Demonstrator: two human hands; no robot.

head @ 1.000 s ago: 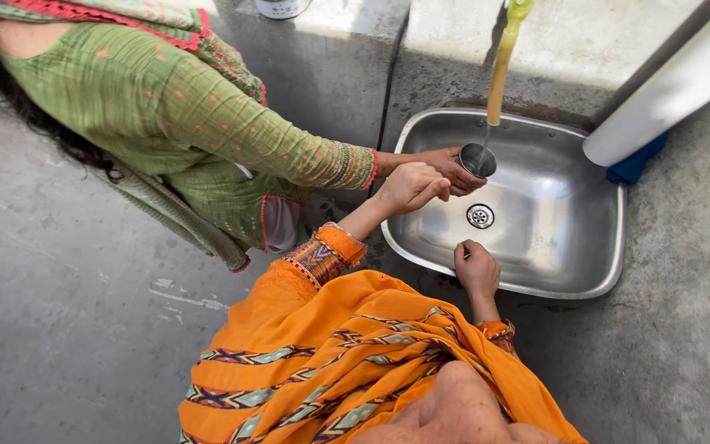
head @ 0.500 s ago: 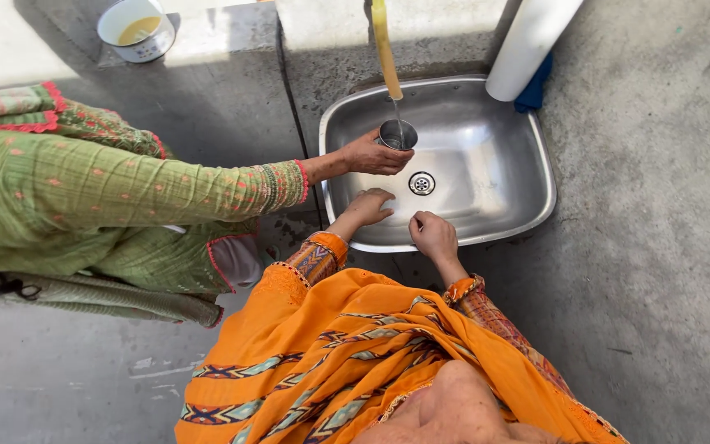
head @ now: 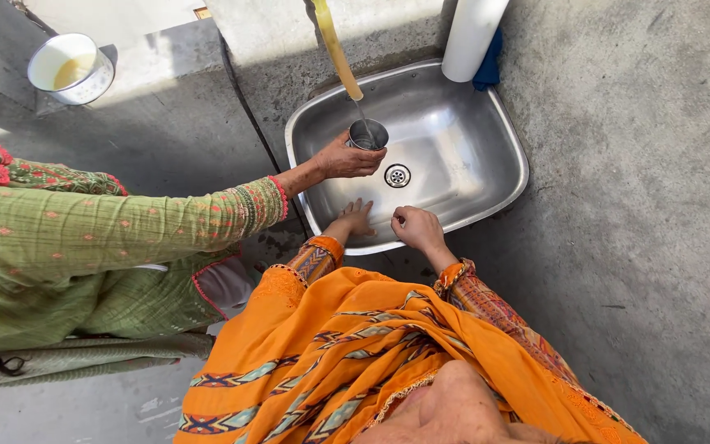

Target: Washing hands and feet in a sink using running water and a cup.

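My left hand (head: 353, 220) lies flat with fingers spread on the front inner slope of a steel sink (head: 486, 156). My right hand (head: 417, 228) rests beside it on the sink's front rim, fingers curled, with nothing visible in it. Both my sleeves are orange with patterned cuffs. Another person in a green sleeve reaches in from the left, and that person's hand (head: 340, 158) holds a small steel cup (head: 367, 134) under a yellow spout (head: 337, 48). A thin stream of water runs into the cup. The drain (head: 397, 175) sits just past my hands.
A white pipe (head: 472, 34) with a blue cloth (head: 489, 62) behind it stands at the sink's back right corner. A white enamel mug (head: 69, 68) holding yellowish liquid sits on the concrete ledge at the far left. Rough concrete surrounds the sink.
My left hand has dropped from beside the cup to the sink's front slope. The other person's hand keeps the cup under the spout. My view has shifted left.
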